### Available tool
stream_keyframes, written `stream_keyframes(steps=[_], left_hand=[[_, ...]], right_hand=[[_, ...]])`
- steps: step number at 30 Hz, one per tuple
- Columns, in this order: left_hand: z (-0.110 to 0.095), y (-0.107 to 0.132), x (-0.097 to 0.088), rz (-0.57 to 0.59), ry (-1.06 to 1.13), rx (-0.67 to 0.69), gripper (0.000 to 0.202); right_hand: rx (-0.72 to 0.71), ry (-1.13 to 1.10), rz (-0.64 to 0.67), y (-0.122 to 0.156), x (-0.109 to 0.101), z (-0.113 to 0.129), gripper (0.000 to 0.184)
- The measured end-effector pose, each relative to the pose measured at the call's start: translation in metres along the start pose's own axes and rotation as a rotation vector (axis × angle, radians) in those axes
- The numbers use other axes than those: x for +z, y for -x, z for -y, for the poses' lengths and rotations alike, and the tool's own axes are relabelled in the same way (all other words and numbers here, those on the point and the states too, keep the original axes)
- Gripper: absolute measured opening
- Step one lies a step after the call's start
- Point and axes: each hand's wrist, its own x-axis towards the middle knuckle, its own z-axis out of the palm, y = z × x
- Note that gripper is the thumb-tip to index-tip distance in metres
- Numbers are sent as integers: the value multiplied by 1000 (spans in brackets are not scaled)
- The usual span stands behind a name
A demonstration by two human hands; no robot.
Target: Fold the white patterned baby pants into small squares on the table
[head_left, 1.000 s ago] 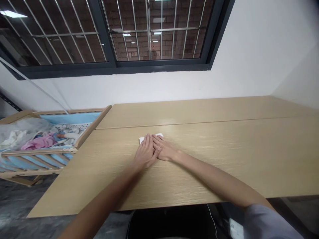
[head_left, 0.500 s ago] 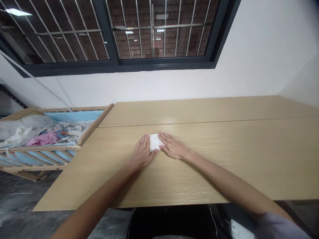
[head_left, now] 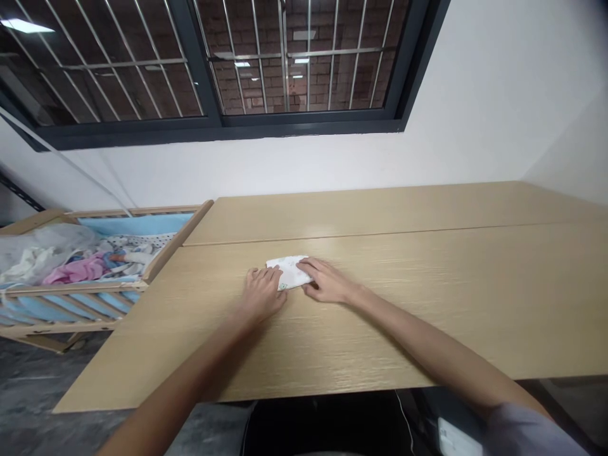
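A small white folded piece [head_left: 291, 271], cloth-like with a faint print and a small green mark near its lower edge, lies on the wooden table [head_left: 380, 304]. My left hand [head_left: 265, 290] is at its lower left side, fingers bent over the edge and thumb on the near side. At the right end, my right hand [head_left: 327, 280] has its fingers curled over the top and the thumb close below, pinching that end. Parts of both ends are hidden under my fingers.
To the left stands a wooden crib [head_left: 178, 244] with blue lining, pink and white cloths and a clear plastic bag. A barred window [head_left: 304, 123] is in the wall behind the table. A black chair-like shape [head_left: 327, 424] sits below the front edge.
My flat, outstretched fingers have curled. My left hand has shifted left and slightly nearer, uncovering more of the white piece's left end. My right hand now pinches the right end.
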Motion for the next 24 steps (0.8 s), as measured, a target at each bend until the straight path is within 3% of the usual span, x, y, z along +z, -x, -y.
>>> stream_keyframes(steps=[4, 9, 11, 14, 16, 19, 24], left_hand=[[-5, -16, -13, -24, 51, -66, 28], [-15, -36, -44, -53, 287, -251, 35], [-15, -39, -49, 7, 429, -285, 39], [-15, -37, -41, 113, 522, -322, 44], [-15, -34, -29, 167, 502, -364, 42], [-17, -32, -12, 231, 402, -417, 33], [-21, -34, -6, 294, 178, -454, 33]], right_hand=[[132, -62, -108, -17, -1, 4, 43], [330, -375, -259, -53, -49, 1, 51], [335, -505, -180, -67, -72, -8, 61], [366, -616, 87, -83, -87, -26, 72], [400, -628, 233, -90, -80, -38, 76], [445, -606, 345, -98, -50, -53, 77], [440, -525, 302, -104, -5, -63, 66]])
